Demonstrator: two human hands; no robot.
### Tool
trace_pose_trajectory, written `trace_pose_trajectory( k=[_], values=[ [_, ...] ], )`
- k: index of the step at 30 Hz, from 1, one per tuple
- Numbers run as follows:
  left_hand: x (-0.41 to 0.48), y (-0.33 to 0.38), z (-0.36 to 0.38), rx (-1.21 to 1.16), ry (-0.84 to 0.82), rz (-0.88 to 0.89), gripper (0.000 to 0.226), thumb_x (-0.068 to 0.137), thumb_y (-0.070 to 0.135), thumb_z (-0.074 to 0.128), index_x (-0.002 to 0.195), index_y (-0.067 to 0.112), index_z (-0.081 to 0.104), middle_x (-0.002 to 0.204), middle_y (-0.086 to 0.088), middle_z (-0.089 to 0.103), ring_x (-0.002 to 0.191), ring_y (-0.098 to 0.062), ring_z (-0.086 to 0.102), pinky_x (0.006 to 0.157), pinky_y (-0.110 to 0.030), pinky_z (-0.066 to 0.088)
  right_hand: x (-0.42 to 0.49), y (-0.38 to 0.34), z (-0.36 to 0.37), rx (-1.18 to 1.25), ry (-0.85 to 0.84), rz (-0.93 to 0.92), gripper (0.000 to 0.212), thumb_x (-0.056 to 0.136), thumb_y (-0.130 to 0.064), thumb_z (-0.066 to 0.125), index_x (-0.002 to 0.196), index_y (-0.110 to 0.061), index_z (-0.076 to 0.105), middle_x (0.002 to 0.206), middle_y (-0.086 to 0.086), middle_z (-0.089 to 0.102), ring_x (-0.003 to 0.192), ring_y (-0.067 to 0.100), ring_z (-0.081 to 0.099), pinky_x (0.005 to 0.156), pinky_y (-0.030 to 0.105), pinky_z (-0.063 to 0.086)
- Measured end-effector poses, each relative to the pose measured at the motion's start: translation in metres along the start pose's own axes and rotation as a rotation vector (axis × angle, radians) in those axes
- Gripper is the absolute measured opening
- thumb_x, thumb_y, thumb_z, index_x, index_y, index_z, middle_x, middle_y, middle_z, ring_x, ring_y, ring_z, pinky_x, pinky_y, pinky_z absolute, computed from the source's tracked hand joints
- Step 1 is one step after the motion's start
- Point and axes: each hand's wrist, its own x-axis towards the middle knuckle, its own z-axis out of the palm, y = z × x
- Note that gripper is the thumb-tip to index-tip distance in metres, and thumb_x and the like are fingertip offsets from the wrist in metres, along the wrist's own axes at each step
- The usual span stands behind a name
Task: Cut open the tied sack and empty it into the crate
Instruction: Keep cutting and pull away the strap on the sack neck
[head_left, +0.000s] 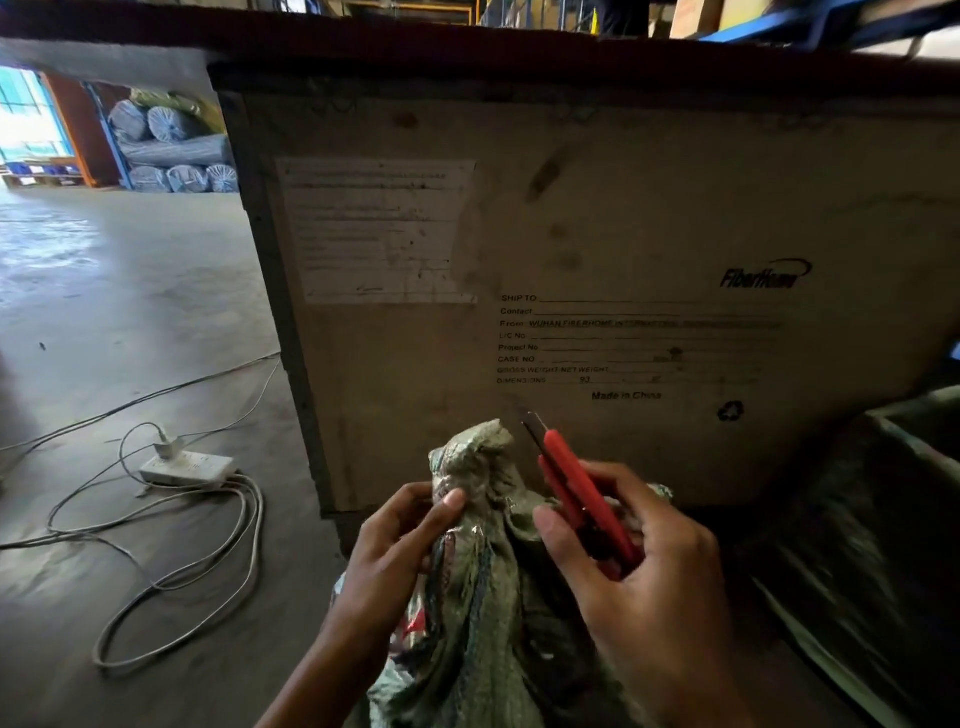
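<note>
A greenish woven sack (483, 597) is held upright in the lower middle of the view, directly in front of a large wooden crate (597, 234) whose printed side panel fills most of the frame. The bunched neck of the sack is pinched by the left hand (400, 545), the thumb and fingers being closed on the fabric just below the crumpled top. A red utility knife (582, 493) is gripped in the right hand (639, 587), the fingers being curled around its handle and the thumb laid near the sack; its short blade (531, 422) is extended and pointed up and to the left, just beside the sack's top but apart from it. Whether the sack's neck is tied cannot be told from the folds. A faded paper label (379, 228) is stuck on the crate's panel, and shipping text is printed to its right. On the concrete floor (104, 312) to the left, a white power strip (188, 466) is seen with grey cables (218, 566) looped around it. Wrapped rolls (171, 150) are stacked in the far background on the left.
</note>
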Motion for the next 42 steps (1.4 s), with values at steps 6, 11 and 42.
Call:
trace_pose_trajectory(
  k=[6, 11, 42],
  values=[
    [-0.009, 0.001, 0.013, -0.037, -0.092, 0.037, 0.024, 0.095, 0.020, 0.061, 0.104, 0.002, 0.074, 0.084, -0.009, 0.078, 0.065, -0.008, 0.073, 0.052, -0.010, 0.052, 0.001, 0.018, 0.012, 0.031, -0.015, 0.040, 0.039, 0.073, -0.027, 0.085, 0.102, -0.044, 0.066, 0.103, -0.036, 0.065, 0.089, -0.017, 0.064, 0.068, 0.001, 0.049],
    [-0.006, 0.001, 0.010, -0.053, -0.140, 0.002, 0.033, 0.098, 0.025, 0.055, 0.107, 0.002, 0.076, 0.099, -0.023, 0.078, 0.082, -0.021, 0.074, 0.063, -0.022, 0.057, 0.007, 0.024, 0.009, 0.000, 0.037, -0.006, 0.028, 0.076, -0.036, 0.080, 0.103, -0.039, 0.071, 0.088, -0.024, 0.072, 0.080, -0.006, 0.070, 0.065, 0.009, 0.054],
    [-0.006, 0.013, -0.009, 0.080, -0.103, 0.246, 0.064, 0.062, 0.011, 0.091, 0.120, 0.015, 0.065, 0.103, -0.022, 0.071, 0.088, -0.019, 0.077, 0.070, -0.021, 0.061, 0.009, 0.033, 0.018, 0.449, -0.122, 0.287, 0.036, 0.074, -0.003, 0.083, 0.101, -0.026, 0.073, 0.094, -0.007, 0.078, 0.090, 0.006, 0.074, 0.079, 0.021, 0.056]
  ],
)
